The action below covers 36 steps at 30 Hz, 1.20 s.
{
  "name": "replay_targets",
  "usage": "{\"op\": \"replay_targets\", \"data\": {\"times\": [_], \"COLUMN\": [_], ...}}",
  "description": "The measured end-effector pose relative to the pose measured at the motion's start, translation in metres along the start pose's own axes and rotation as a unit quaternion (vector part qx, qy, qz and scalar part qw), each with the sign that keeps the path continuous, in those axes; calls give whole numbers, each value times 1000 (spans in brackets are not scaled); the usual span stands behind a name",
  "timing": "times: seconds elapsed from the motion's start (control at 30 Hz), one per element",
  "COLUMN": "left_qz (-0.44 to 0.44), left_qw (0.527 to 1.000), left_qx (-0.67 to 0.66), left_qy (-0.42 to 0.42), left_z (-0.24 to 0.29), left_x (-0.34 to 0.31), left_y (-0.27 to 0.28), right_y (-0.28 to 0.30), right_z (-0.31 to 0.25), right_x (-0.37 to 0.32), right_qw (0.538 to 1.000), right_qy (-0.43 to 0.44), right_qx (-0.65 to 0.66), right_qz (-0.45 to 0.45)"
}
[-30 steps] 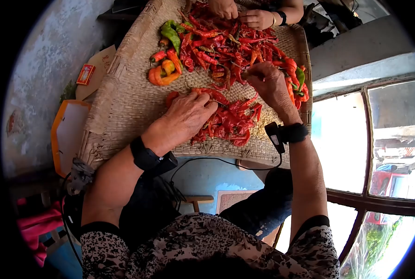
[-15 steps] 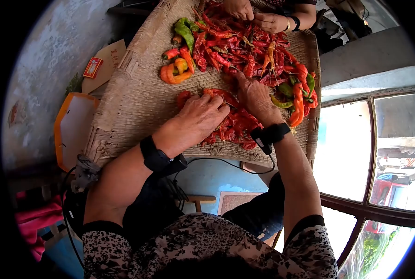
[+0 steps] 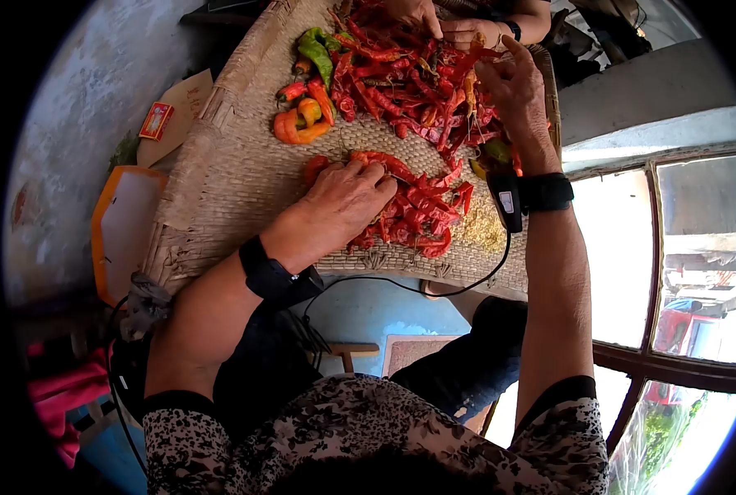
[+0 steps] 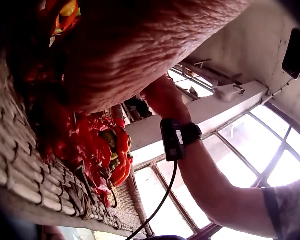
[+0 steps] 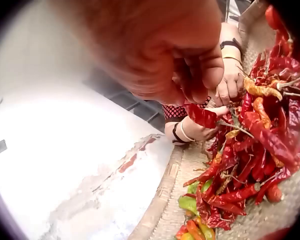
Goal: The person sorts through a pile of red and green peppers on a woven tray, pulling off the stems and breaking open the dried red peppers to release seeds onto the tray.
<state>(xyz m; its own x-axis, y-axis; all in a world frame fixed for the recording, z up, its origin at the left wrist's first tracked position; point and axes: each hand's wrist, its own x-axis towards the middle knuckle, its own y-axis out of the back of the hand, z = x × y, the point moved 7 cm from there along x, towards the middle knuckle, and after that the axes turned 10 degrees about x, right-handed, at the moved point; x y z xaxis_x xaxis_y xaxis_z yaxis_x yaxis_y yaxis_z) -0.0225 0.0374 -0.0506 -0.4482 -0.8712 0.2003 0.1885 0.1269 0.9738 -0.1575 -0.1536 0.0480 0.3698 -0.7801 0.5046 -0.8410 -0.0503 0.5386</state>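
On a woven tray (image 3: 219, 165) lies a small pile of dried red chilies (image 3: 421, 214), close to the front edge. My left hand (image 3: 343, 194) is at this pile, its bent fingers gripping red chilies; the fingertips are hidden. My right hand (image 3: 516, 95) is up over the far right of the tray, above the bigger heap of red chilies (image 3: 417, 87). In the right wrist view a red chili (image 5: 202, 116) with a long pale stem hangs at the right fingertips, which pinch it. The left wrist view mostly shows the back of the left hand (image 4: 135, 55).
Another person's hands (image 3: 467, 31) work at the heap's far side. Green peppers (image 3: 316, 54) and orange peppers (image 3: 300, 125) lie left of it. Pale seeds (image 3: 483, 227) are scattered at the right front. A window (image 3: 607, 256) stands right; a cable (image 3: 458, 290) trails from the right wrist.
My right hand came in from the heap toward the left hand, then moved out to the far right. The left hand stays at the small pile.
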Motion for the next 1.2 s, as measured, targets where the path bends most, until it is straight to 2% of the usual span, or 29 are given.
{"op": "replay_targets", "data": {"times": [0.1,0.17,0.23,0.3,0.33,0.43,0.47,0.53,0.57,0.63,0.67,0.8,0.87,0.97,1.0,1.03,1.1,1.13,1.2], "left_qz": [-11,-8,-4,-11,-12,-15,-23,-26,-26,-19,-16,1,31,19,21,31,42,36,28], "left_qw": [1000,1000,1000,1000,1000,1000,1000,1000,1000,1000,1000,1000,999,1000,999,999,998,999,999], "left_qx": [-2,1,4,1,2,12,6,-5,-5,-11,-17,-11,1,3,2,-7,-15,-21,-27], "left_qy": [4,-1,-5,-3,-5,-5,-3,-3,-8,-7,-10,-9,-19,-24,-25,-29,-34,-33,-34], "left_z": [0,1,2,2,2,3,2,1,1,-1,-1,-2,-1,-3,-4,-5,-4,-3,-4], "left_x": [0,0,0,0,0,1,1,3,3,2,1,-2,-2,0,0,0,-1,0,1], "left_y": [2,1,2,3,3,4,5,4,3,2,3,1,4,-1,-2,-3,-1,1,3], "right_y": [13,5,-8,-14,-17,-19,-21,-26,-24,-30,-26,-13,1,17,25,33,51,53,39], "right_z": [3,0,16,36,42,56,56,66,72,81,74,42,19,6,5,16,17,16,4], "right_x": [-9,-46,-89,-121,-131,-142,-142,-142,-140,-141,-139,-126,-117,-95,-86,-79,-68,-70,-80], "right_qw": [998,986,980,974,964,974,974,959,959,954,967,966,981,988,984,988,993,993,990], "right_qy": [20,-20,-23,-68,-121,-114,-118,-201,-204,-250,-197,-165,-128,-108,-148,-151,-89,-89,-44], "right_qx": [-57,-141,-137,-151,-161,-178,-178,-156,-157,-47,-65,-91,-62,-26,-27,33,-5,-6,-130], "right_qz": [3,-84,-143,-155,-175,-86,-80,-123,-118,-155,-149,-175,-130,-105,-93,-29,77,78,-23]}}
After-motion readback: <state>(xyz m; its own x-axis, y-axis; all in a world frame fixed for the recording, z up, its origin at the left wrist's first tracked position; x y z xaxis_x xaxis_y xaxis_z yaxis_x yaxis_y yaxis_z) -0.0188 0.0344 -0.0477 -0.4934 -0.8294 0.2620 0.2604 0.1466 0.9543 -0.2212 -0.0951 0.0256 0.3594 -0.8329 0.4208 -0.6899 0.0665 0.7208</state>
